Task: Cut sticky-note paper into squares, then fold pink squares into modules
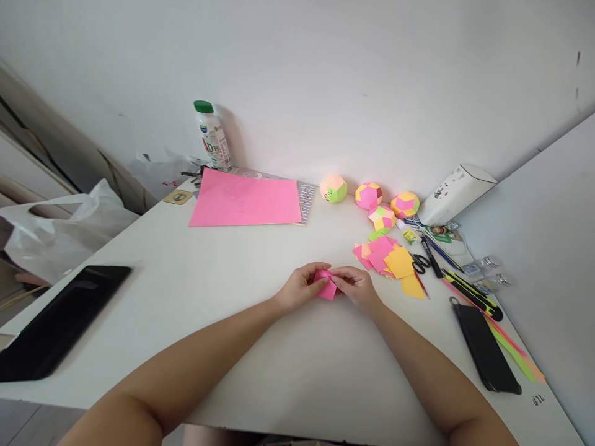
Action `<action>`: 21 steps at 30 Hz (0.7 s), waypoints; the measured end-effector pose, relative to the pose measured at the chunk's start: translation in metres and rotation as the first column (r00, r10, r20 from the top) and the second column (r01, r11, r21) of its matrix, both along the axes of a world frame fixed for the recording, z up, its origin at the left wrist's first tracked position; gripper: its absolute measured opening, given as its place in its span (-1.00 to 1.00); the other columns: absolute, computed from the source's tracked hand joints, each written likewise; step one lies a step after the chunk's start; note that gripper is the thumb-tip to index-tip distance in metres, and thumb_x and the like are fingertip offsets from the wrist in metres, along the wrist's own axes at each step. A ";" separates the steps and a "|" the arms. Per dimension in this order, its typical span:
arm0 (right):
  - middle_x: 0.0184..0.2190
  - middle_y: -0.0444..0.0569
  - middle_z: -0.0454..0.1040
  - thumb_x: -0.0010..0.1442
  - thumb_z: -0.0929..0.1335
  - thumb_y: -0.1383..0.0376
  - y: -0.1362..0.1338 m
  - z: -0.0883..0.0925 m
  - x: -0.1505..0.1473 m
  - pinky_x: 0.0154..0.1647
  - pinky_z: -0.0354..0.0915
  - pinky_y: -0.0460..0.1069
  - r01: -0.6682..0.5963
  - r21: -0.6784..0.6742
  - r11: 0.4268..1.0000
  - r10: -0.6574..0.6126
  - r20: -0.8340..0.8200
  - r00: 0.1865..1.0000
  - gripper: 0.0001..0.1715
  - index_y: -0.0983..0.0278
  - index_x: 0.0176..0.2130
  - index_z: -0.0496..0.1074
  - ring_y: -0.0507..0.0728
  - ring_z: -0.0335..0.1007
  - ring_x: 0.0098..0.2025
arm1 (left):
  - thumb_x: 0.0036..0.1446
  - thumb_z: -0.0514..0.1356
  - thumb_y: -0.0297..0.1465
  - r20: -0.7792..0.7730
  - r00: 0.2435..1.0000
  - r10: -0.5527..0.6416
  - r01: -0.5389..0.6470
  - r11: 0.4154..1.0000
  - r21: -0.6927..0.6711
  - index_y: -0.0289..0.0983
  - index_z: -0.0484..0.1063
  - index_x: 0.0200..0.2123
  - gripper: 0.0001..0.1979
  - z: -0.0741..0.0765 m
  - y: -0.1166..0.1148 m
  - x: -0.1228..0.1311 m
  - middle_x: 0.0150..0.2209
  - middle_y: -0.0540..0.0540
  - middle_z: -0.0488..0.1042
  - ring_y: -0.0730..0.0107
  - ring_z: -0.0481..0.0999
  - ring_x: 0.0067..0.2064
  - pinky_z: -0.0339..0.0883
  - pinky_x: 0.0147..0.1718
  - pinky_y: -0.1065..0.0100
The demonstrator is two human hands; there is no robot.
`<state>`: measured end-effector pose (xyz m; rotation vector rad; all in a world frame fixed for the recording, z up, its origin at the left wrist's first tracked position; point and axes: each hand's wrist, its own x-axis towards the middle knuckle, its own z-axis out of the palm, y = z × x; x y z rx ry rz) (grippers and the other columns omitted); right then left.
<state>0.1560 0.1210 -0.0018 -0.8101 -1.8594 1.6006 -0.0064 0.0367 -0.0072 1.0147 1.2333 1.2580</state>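
Observation:
Between both hands is a small pink piece of paper (328,291), held just above the middle of the white table. My left hand (300,288) is closed on its left side, thumb on top. My right hand (356,287) pinches its upper right edge, with fingers partly behind the paper. Fine folds are too small to make out. To the right lies a pile of pink, peach and orange paper pieces (382,253). Beyond the pile sit several coloured paper balls, among them a peach and green one (333,189) and a pink and yellow one (369,196).
A pink sheet (246,198) lies at the back left by a white bottle (214,139). Scissors (420,263), a yellow-black cutter (474,294) and a black phone (486,347) lie right. A black tablet (65,319) rests left, a plastic bag (83,223) beyond the edge.

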 end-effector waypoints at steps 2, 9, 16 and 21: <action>-0.30 -0.02 0.56 0.07 0.43 0.19 0.000 0.000 0.000 -0.41 0.45 -0.03 0.004 0.006 1.000 -0.004 -0.001 1.000 -0.76 0.22 -0.24 0.56 0.12 0.49 -0.33 | 0.00 0.26 -0.13 -0.001 1.000 0.003 -0.003 1.000 -0.002 -0.29 0.36 -0.02 -0.48 0.001 0.000 0.000 -0.18 -0.16 0.50 0.23 0.50 -0.17 0.38 -0.18 0.19; -0.41 -0.07 0.53 0.09 0.41 0.20 -0.001 0.002 -0.001 -0.48 0.43 -0.06 -0.033 0.014 0.999 0.033 -0.038 0.999 -0.76 0.22 -0.21 0.54 0.06 0.45 -0.42 | 0.00 0.25 -0.10 -0.010 0.999 0.035 -0.035 0.999 -0.003 -0.29 0.38 -0.06 -0.49 0.002 0.000 0.000 -0.21 -0.14 0.51 0.26 0.51 -0.20 0.40 -0.21 0.22; -0.38 -0.04 0.54 0.07 0.42 0.23 -0.002 0.005 -0.002 -0.49 0.40 -0.06 -0.040 0.083 0.996 0.041 -0.019 0.999 -0.75 0.24 -0.21 0.53 0.04 0.42 -0.45 | 0.06 0.21 -0.19 -0.235 0.964 0.122 -0.097 0.988 0.117 -0.24 0.44 -0.15 -0.68 0.001 0.000 0.001 -0.12 -0.14 0.39 0.47 0.40 -0.39 0.36 -0.39 0.35; -0.33 -0.01 0.56 0.07 0.42 0.22 -0.003 0.004 -0.003 -0.46 0.43 -0.04 -0.010 0.094 0.995 0.012 -0.016 1.000 -0.79 0.24 -0.25 0.54 0.09 0.47 -0.38 | 0.11 0.16 -0.27 -0.319 0.942 0.103 -0.055 0.986 0.156 -0.23 0.49 -0.23 -0.78 0.004 0.001 0.001 -0.19 -0.11 0.41 0.47 0.36 -0.40 0.29 -0.42 0.38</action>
